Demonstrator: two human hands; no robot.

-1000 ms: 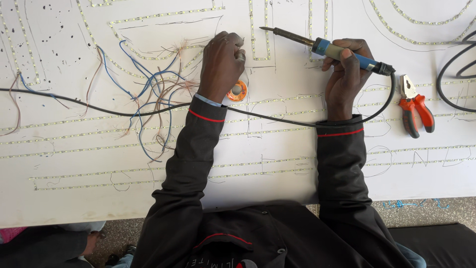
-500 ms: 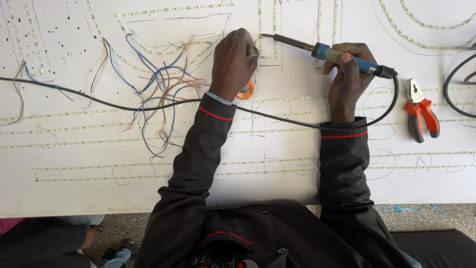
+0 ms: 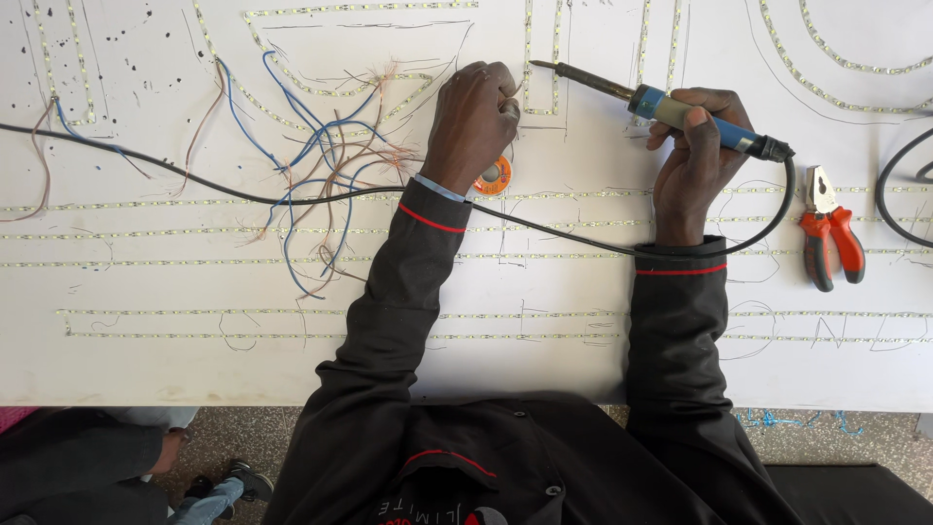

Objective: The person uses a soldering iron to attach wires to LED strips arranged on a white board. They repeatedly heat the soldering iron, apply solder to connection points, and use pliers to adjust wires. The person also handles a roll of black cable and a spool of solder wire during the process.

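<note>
My right hand (image 3: 692,146) grips a soldering iron (image 3: 671,105) with a blue and tan handle; its dark tip points left, ending just right of my left hand. My left hand (image 3: 473,122) rests knuckles-up on the white board (image 3: 146,369) with fingers curled, pinching something too small to make out near a strip of small LEDs (image 3: 544,58). An orange spool of solder (image 3: 494,178) lies on the board under my left wrist. The iron's black cord (image 3: 243,197) loops from the handle and runs left across the board.
A tangle of blue and brown wires (image 3: 321,165) lies left of my left hand. Red-handled pliers (image 3: 829,233) lie at the right, with another black cable (image 3: 889,194) beyond. LED strips run in rows across the board. Another person's legs and shoes (image 3: 194,486) show at bottom left.
My left hand has shifted slightly up and right toward the iron's tip. The soldering iron stays in my right hand at about the same angle.
</note>
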